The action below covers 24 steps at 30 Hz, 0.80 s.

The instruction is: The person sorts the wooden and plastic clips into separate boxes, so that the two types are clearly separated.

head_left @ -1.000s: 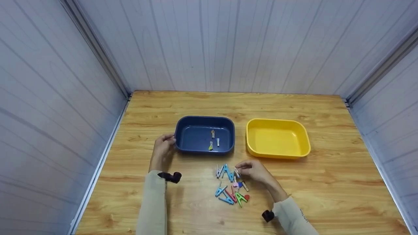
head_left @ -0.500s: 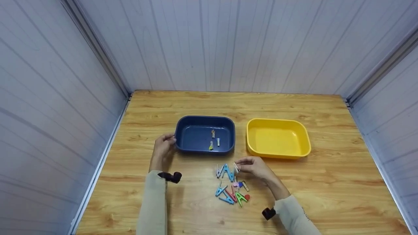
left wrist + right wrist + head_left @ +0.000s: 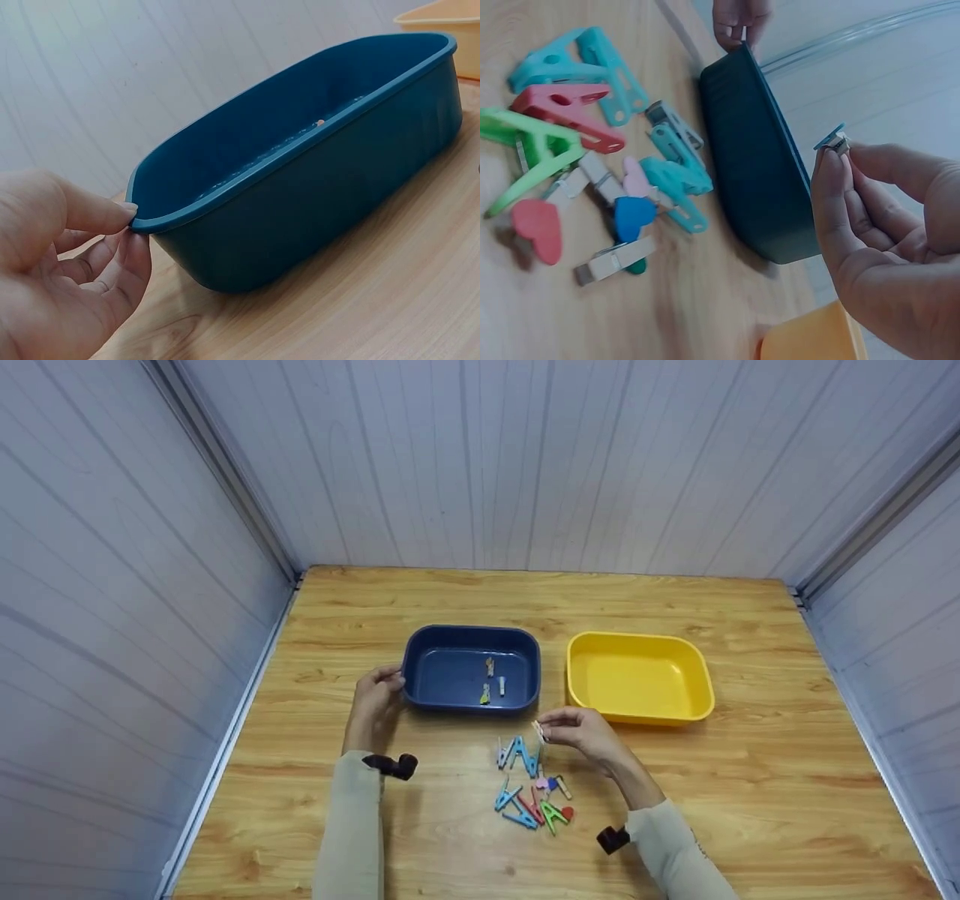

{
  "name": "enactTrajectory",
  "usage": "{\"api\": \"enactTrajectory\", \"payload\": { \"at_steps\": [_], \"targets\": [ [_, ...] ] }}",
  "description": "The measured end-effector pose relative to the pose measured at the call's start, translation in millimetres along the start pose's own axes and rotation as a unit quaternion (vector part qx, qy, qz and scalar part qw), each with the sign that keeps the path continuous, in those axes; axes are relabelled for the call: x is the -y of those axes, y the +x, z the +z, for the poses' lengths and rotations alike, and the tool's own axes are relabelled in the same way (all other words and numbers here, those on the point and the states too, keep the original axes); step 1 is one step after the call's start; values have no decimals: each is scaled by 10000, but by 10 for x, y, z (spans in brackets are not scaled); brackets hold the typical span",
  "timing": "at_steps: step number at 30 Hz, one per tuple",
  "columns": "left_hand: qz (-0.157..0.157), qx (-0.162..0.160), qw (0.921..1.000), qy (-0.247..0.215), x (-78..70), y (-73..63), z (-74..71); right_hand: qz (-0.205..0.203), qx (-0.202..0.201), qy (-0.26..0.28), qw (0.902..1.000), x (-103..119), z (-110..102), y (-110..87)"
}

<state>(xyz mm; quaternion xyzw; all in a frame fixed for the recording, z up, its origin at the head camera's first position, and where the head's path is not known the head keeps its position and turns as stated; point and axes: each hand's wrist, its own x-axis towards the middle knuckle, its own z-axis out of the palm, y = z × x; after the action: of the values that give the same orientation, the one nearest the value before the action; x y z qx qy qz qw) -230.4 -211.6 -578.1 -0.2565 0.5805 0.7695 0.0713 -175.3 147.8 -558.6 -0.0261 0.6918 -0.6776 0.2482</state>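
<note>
My left hand (image 3: 373, 701) pinches the rim of the dark blue tub (image 3: 315, 202) at its left end, thumb above and fingers below in the left wrist view. Between thumb and fingertips, my right hand (image 3: 592, 735) holds a small wooden clothespin (image 3: 840, 142) with a light blue piece on it. It hangs above the table, in front of the gap between the tubs. Below it lies a loose pile of plastic clothespins, among them a green one (image 3: 536, 142) and a red one (image 3: 570, 112). Small wooden clothespins with hearts, one a blue heart (image 3: 634, 217), lie among them.
Inside the blue tub are 3 small wooden clothespins, one with a yellow piece (image 3: 485, 694). To its right stands a yellow tub (image 3: 645, 718) with nothing visible in it. Pale panel walls (image 3: 495, 465) enclose the wooden table (image 3: 450, 840) at the back and sides.
The right hand has lifted the small wooden clothespin from the top of the pile and moved it slightly away from me, toward the tubs. The left hand stays on the blue tub's rim.
</note>
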Motion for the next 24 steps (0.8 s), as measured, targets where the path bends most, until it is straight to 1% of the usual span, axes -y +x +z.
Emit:
{"api": "enactTrajectory", "payload": {
  "at_steps": [5, 10, 13, 16, 20, 24],
  "targets": [
    [117, -83, 9996, 237, 2, 6, -6, -53, -72, -50, 9999, 90, 28, 67],
    [229, -33, 9995, 213, -10, -1, -12, -184, -151, 147, 9996, 168, 69, 148],
    [181, -21, 9996, 209, -6, -4, -11, -238, -232, 213, 9992, 199, 81, 203],
    [283, -54, 9980, 567, -3, -14, -19, -279, -355, 274, 9986, 219, 91, 272],
    [522, -109, 9932, 1035, -9, -19, -32, -316, -547, 348, 9974, 250, 107, 369],
    [468, -33, 9944, 945, -29, -9, -35, -201, -789, 295, 9962, 298, 135, 461]
  ]
}}
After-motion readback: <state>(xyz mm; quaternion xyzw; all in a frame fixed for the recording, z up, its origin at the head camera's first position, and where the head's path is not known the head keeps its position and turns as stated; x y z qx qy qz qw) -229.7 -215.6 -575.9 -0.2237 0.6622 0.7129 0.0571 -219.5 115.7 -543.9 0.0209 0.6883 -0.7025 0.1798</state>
